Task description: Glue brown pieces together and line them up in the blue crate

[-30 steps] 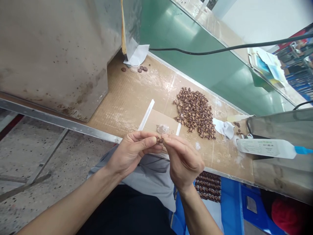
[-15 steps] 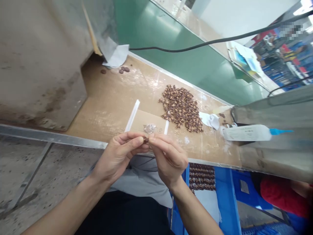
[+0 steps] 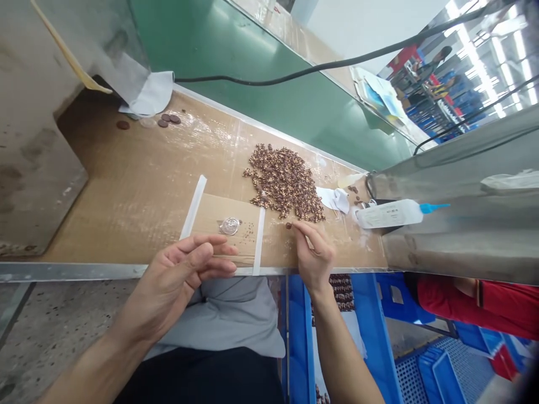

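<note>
My left hand [image 3: 193, 268] hovers near the table's front edge with its fingers loosely spread and nothing in them. My right hand [image 3: 314, 247] pinches a small dark-brown piece [image 3: 288, 225] between thumb and fingertips; its exact kind is too small to tell. Just beyond that hand lies a heap of small brown and gold-coloured parts [image 3: 286, 179]. A round silvery metal piece [image 3: 229, 226] rests on a cardboard sheet [image 3: 223, 205], beyond my left fingertips, with several tiny specks beside it.
White tape strips [image 3: 194, 206] edge the cardboard. To the right lies a white squeeze bottle [image 3: 391, 214] with a blue nozzle. Brown discs [image 3: 164, 120] lie at the back left. Below the table stands a blue crate [image 3: 301, 336]; a person in a red sleeve [image 3: 505, 303] is at the right.
My hands, together at a small brown piece before, have come apart. The right one has moved right, towards the heap, and the left has opened. The view has shifted rightwards.
</note>
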Demonstrator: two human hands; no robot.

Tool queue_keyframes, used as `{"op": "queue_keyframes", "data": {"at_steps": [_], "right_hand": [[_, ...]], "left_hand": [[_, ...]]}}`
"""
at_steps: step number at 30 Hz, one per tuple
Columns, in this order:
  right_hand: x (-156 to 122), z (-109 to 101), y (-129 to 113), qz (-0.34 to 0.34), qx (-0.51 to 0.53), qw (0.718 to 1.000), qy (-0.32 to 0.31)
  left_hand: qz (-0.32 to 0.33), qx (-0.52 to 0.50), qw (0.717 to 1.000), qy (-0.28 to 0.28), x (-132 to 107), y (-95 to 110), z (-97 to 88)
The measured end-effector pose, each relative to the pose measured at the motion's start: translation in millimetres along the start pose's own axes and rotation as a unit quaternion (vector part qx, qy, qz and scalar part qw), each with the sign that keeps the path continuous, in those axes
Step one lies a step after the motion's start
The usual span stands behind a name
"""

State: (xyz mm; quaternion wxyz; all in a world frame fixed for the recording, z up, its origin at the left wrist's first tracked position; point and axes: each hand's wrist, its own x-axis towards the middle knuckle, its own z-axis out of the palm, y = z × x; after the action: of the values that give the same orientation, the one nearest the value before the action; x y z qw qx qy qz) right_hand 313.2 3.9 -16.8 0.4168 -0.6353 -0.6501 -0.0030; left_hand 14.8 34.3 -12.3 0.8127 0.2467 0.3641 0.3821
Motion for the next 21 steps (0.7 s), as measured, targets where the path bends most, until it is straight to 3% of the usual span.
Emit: {"op": "queue_keyframes", "data": {"at_steps": [5,11,21], "right_hand": [[-6.9,8.6,22.4,-0.012,-0.027,1.0,-0.009],[-10.7,11.7,25.3,-0.041,-0.037,0.998,0.004],[-8.9,11.8,25.5,-0.025,-0.033,0.999,-0.006]], "left_hand": [[-0.002,0.002,1.0,-0.001,-0.2,2.0,1.5],[-0.002,0.007,1.0,0.007,-0.7,1.2,1.1],[0.0,0.032,0.999,0.025,-0.8,3.6,1.4]]}}
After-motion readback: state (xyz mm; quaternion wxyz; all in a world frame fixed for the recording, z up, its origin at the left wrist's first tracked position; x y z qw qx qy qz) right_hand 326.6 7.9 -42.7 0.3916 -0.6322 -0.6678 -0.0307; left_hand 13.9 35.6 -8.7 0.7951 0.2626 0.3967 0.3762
